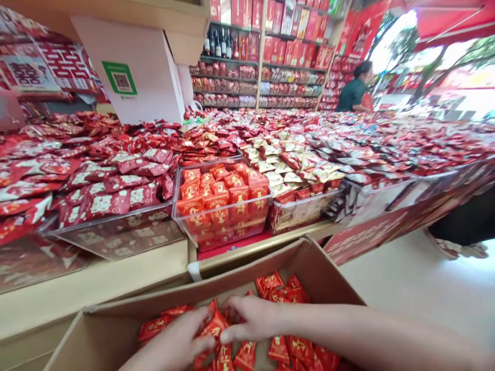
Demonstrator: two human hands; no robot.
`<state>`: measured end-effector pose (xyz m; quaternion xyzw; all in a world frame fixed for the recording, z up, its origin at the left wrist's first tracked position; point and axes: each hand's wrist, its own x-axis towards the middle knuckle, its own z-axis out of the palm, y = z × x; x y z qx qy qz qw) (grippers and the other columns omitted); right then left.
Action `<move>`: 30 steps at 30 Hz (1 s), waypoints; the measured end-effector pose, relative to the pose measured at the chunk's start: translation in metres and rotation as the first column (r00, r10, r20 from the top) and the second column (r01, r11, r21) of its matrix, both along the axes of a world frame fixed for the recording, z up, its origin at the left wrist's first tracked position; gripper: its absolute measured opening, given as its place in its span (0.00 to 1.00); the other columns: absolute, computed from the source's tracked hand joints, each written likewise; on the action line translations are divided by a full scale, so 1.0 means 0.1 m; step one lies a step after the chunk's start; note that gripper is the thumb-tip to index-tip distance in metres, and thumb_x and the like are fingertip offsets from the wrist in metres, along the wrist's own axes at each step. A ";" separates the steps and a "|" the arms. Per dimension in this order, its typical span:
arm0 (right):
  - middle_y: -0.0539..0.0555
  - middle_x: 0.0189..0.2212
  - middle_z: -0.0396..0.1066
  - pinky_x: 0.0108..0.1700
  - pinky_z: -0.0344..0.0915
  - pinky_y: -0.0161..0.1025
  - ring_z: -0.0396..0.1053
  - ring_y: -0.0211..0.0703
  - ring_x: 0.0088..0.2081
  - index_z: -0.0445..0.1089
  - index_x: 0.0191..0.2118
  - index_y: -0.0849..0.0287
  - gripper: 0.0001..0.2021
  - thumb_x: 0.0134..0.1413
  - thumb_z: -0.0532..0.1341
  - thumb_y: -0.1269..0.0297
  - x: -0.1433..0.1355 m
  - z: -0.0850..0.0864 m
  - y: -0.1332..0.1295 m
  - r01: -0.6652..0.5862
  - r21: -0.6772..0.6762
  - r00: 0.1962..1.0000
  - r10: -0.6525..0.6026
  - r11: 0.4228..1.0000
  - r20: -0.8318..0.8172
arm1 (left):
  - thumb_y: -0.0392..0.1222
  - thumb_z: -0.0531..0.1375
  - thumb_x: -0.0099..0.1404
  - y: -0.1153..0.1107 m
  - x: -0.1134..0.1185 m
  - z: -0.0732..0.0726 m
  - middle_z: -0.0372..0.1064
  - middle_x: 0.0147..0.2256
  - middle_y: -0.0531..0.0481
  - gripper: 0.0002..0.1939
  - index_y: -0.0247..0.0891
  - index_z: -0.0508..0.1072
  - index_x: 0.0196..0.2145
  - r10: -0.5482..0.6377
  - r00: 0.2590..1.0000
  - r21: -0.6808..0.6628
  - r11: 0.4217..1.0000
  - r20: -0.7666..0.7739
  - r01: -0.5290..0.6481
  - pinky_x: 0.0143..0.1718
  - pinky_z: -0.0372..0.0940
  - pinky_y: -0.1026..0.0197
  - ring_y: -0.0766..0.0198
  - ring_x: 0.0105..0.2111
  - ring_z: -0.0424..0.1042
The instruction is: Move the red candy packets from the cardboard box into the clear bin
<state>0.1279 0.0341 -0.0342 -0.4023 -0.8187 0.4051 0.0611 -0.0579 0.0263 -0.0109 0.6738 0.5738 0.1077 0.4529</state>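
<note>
An open cardboard box (154, 296) at the bottom of the view holds loose red packets with gold print. My left hand (180, 335) reaches into it, thumb and fingers curved round the left side of some red packets (215, 325) in the middle. From the right, my right hand (251, 317) meets the same packets, its fingers bent and its thumb pointing left. Both hands are close together, the packets between them. More red packets (299, 350) lie below my right forearm. Behind the box, a clear bin (224, 219) holds upright red packets in rows.
Clear bins of dark red packets (112, 201) stand left, with cream packets (286, 154) to the right. A white board with a green-framed code (93, 56) rises at back left. Shelves (261, 62) line the back. A person in dark green (350, 95) stands at far right.
</note>
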 end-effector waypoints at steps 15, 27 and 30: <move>0.45 0.16 0.48 0.21 0.45 0.28 0.46 0.28 0.20 0.50 0.19 0.61 0.18 0.54 0.43 0.55 0.04 0.59 0.17 0.322 0.136 0.868 -0.235 0.937 -0.437 | 0.37 0.60 0.51 -0.11 0.31 0.49 0.73 0.28 0.51 0.13 0.35 0.66 0.36 0.260 0.728 -0.302 0.950 0.635 -0.076 0.30 0.60 0.66 0.68 0.27 0.68; 0.44 0.14 0.53 0.17 0.49 0.27 0.51 0.28 0.15 0.51 0.21 0.60 0.20 0.51 0.43 0.47 0.02 0.62 0.14 0.298 -0.305 0.737 -0.421 0.905 -0.528 | 0.45 0.57 0.54 -0.16 0.33 0.48 0.73 0.27 0.49 0.14 0.34 0.70 0.36 0.276 0.706 -0.372 0.928 0.653 -0.019 0.24 0.60 0.67 0.66 0.25 0.70; 0.45 0.12 0.53 0.15 0.49 0.28 0.51 0.29 0.13 0.50 0.21 0.59 0.21 0.52 0.39 0.47 0.01 0.65 0.15 0.262 -0.351 0.740 -0.420 0.899 -0.524 | 0.46 0.60 0.50 -0.17 0.33 0.41 0.73 0.26 0.48 0.15 0.35 0.72 0.34 0.326 0.615 -0.419 0.908 0.718 0.008 0.23 0.61 0.66 0.65 0.24 0.70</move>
